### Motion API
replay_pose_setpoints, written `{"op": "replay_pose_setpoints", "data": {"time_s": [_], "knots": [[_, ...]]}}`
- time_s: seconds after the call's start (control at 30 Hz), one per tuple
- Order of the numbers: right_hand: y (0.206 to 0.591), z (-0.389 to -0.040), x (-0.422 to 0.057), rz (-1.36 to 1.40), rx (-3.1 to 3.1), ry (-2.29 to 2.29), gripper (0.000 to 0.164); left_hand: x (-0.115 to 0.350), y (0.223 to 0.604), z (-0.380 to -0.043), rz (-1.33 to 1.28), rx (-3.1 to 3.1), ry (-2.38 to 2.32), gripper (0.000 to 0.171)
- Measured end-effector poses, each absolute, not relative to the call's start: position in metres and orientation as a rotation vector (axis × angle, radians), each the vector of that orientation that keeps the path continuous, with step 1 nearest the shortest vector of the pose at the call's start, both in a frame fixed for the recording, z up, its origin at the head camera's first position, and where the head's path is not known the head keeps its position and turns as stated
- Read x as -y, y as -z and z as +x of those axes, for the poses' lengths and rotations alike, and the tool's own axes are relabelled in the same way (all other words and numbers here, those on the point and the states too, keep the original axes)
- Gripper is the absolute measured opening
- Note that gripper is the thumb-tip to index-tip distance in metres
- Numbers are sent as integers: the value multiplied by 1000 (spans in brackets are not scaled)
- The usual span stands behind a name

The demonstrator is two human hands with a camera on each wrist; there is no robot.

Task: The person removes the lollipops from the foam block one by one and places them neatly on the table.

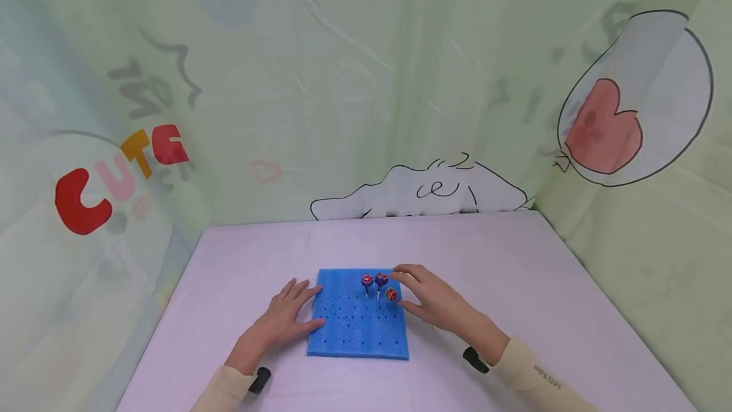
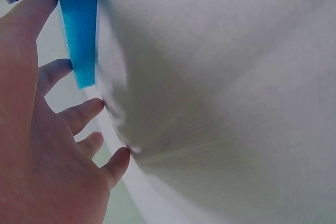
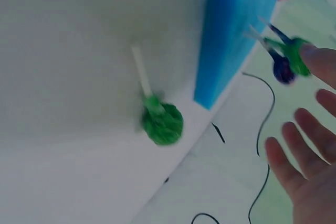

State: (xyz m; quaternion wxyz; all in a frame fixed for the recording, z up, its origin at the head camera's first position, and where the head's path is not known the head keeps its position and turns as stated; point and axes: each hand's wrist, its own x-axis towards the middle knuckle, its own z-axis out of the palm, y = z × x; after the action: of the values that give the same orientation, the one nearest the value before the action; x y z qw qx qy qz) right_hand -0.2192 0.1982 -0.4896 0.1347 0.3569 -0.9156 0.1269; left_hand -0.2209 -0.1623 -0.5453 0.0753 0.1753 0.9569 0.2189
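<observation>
A blue foam board (image 1: 363, 336) with rows of small holes lies on the table. Two lollipops in purple-and-red wrappers, a left one (image 1: 367, 280) and a right one (image 1: 381, 280), stand in its far part. A green-and-red lollipop (image 1: 391, 294) stands just nearer, at the right side. My left hand (image 1: 286, 313) is spread along the board's left edge, thumb and index fingertips resting on it. My right hand (image 1: 431, 297) is at the right edge, thumb and fingers apart beside the green-and-red lollipop. In the right wrist view the thumb (image 3: 321, 61) overlaps that lollipop's head.
In the right wrist view another green-wrapped lollipop (image 3: 163, 123) lies on the table right of the board; my right hand hides it from the head view. The pale table (image 1: 274, 247) is bordered by printed curtains (image 1: 343, 113) at the back and both sides.
</observation>
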Motion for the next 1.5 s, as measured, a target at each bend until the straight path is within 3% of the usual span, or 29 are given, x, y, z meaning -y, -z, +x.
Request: {"op": "replay_pose_setpoints", "data": {"time_s": [0.17, 0.7, 1.5], "knots": [[507, -218, -193, 1060, 2547, -263, 66, 161, 544, -221, 533, -2871, -664, 79], [520, -218, -188, 1052, 2406, -329, 44, 160, 543, -220, 534, -2870, -669, 78], [507, -227, -187, 1091, 2338, -330, 47, 163, 546, -221, 541, -2891, -656, 77]]}}
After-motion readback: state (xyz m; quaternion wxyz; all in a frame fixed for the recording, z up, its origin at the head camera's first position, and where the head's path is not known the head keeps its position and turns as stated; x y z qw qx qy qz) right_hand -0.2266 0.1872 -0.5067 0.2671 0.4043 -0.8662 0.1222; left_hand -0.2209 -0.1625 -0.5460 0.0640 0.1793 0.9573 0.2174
